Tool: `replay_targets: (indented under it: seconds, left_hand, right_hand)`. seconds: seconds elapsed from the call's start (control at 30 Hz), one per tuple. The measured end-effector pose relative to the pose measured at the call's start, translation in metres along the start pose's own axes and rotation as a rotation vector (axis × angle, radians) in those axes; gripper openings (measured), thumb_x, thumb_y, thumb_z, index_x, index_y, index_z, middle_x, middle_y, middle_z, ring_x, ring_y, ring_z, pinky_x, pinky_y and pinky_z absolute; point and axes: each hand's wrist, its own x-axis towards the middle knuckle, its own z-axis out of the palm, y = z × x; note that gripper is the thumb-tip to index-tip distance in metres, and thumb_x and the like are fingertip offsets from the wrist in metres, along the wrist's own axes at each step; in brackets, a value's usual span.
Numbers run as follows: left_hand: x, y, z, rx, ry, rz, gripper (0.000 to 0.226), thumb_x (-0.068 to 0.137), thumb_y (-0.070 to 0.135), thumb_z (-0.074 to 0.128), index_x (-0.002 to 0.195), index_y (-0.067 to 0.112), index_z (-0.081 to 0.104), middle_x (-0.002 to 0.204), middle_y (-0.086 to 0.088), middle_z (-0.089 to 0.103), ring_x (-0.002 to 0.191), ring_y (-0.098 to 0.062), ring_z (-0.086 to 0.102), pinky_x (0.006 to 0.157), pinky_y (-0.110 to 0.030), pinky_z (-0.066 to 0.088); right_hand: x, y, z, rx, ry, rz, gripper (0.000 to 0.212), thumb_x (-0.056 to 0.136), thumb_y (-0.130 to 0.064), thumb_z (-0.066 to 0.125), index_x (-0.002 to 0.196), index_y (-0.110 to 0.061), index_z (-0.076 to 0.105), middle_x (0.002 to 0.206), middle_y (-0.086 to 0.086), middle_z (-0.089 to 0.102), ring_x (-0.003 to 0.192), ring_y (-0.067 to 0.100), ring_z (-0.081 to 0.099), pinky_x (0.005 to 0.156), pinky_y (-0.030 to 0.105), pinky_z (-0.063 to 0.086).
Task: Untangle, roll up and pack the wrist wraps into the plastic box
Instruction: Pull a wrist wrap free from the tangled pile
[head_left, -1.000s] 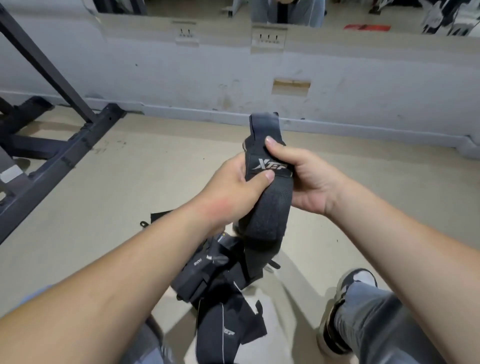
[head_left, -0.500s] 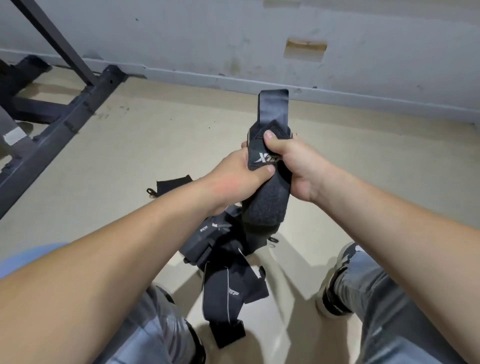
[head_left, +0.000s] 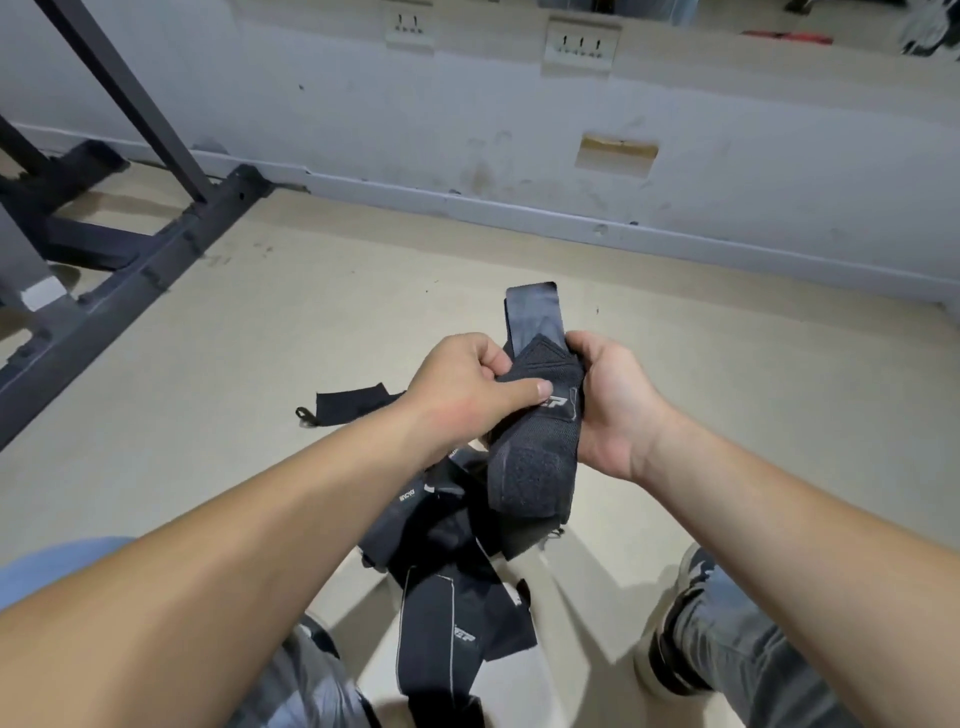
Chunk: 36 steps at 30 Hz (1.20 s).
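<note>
A black wrist wrap (head_left: 535, 457) is held up in front of me over the floor. My left hand (head_left: 467, 382) grips its upper part from the left, thumb lying across the fabric beside the white logo. From the right my right hand (head_left: 610, 400) holds the same wrap, fingers curled over its top edge. A flat strap end (head_left: 535, 312) sticks up above both hands, and a velcro patch faces me lower down. Below lies a tangled pile of black wraps (head_left: 447, 571) on the floor. No plastic box is in view.
A dark metal rack frame (head_left: 104, 280) stands at the left on the beige floor. A grey wall (head_left: 519, 130) with sockets runs across the back. My shoe (head_left: 675, 639) and trouser leg are at the lower right; another strap end (head_left: 353, 405) lies left of the hands.
The logo end of the wrap has been folded down toward me, so the velcro patch now faces up. My right fingers shifted onto the wrap's top edge. The camera tilted back up.
</note>
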Motion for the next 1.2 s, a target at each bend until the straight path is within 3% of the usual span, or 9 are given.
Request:
replay_targets:
  seconds: [0.3,0.43,0.5,0.57,0.7,0.77,0.9,1.03,1.2]
  left_hand:
    - [0.004,-0.027,0.012,0.034,-0.266,-0.173,0.030,0.073,0.021,0.080,0.072,0.022,0.050,0.070,-0.001,0.054,0.068,-0.019,0.052,0.068,-0.034,0.043]
    - [0.010,-0.031,0.004,-0.005,-0.327,-0.328,0.037,0.078,0.016,0.077,0.059,0.023,0.046,0.069,-0.001,0.057,0.073,-0.022,0.055,0.074,-0.036,0.043]
    - [0.013,-0.034,0.002,-0.043,-0.296,-0.351,0.032,0.074,0.018,0.076,0.066,0.025,0.046,0.080,-0.006,0.055,0.078,-0.024,0.054,0.076,-0.040,0.041]
    - [0.017,-0.038,0.001,-0.139,-0.254,-0.387,0.028,0.073,0.014,0.073,0.076,0.024,0.046,0.089,-0.006,0.051,0.082,-0.026,0.047,0.076,-0.043,0.037]
    - [0.030,-0.041,-0.006,-0.222,-0.149,-0.430,0.026,0.061,0.012,0.066,0.070,0.024,0.045,0.093,-0.008,0.049,0.086,-0.029,0.042,0.075,-0.044,0.034]
    - [0.036,-0.041,-0.010,-0.193,-0.110,-0.443,0.023,0.056,0.011,0.063,0.066,0.024,0.047,0.093,-0.012,0.060,0.083,-0.031,0.051,0.073,-0.043,0.038]
    - [0.035,-0.049,-0.014,0.120,-0.070,-0.331,0.016,0.067,0.015,0.057,0.075,0.022,0.045,0.086,-0.025,0.068,0.074,-0.032,0.063,0.065,-0.036,0.043]
    - [0.031,-0.065,-0.023,0.362,-0.037,-0.212,0.021,0.085,0.006,0.057,0.083,0.020,0.042,0.081,-0.002,0.052,0.072,-0.024,0.043,0.059,-0.029,0.035]
    - [0.028,-0.068,-0.047,0.387,0.259,0.003,0.016,0.100,0.016,0.054,0.094,0.017,0.039,0.076,0.004,0.047,0.068,-0.021,0.043,0.060,-0.035,0.035]
  right_hand:
    - [0.032,0.050,-0.041,-0.149,0.216,0.015,0.055,0.112,-0.052,0.036,0.123,-0.012,0.073,0.108,0.012,0.079,0.086,0.024,0.078,0.073,0.035,0.064]
    - [0.056,0.076,-0.061,-0.333,0.481,-0.046,0.044,0.112,-0.040,0.042,0.079,-0.016,0.060,0.072,0.007,0.062,0.057,0.022,0.056,0.058,0.028,0.046]
    - [0.059,0.083,-0.064,-0.306,0.416,-0.015,0.052,0.112,-0.050,0.033,0.075,-0.020,0.052,0.061,0.001,0.057,0.052,0.019,0.048,0.058,0.030,0.041]
    - [0.060,0.085,-0.059,-0.226,0.194,0.039,0.064,0.111,-0.059,0.028,0.088,-0.014,0.067,0.073,0.005,0.072,0.065,0.023,0.067,0.071,0.036,0.053]
    - [0.078,0.091,-0.069,-0.282,-0.009,-0.002,0.028,0.102,-0.022,0.057,0.116,-0.009,0.077,0.114,0.015,0.070,0.097,0.037,0.060,0.086,0.041,0.047]
    - [0.089,0.102,-0.079,-0.528,0.068,-0.005,0.020,0.097,-0.013,0.063,0.109,-0.013,0.080,0.101,0.014,0.067,0.086,0.033,0.050,0.075,0.035,0.041]
    - [0.106,0.115,-0.098,-0.729,0.607,-0.107,0.024,0.097,-0.005,0.048,0.097,-0.017,0.068,0.096,0.002,0.071,0.091,0.025,0.065,0.072,0.031,0.052]
    - [0.113,0.139,-0.098,-0.916,0.563,-0.041,0.044,0.097,-0.012,0.047,0.139,-0.018,0.059,0.133,0.001,0.063,0.122,0.025,0.060,0.106,0.040,0.050]
    - [0.096,0.217,-0.069,-0.851,0.614,0.165,0.016,0.075,-0.023,0.051,0.088,-0.016,0.056,0.095,0.008,0.069,0.086,0.033,0.067,0.080,0.043,0.058]
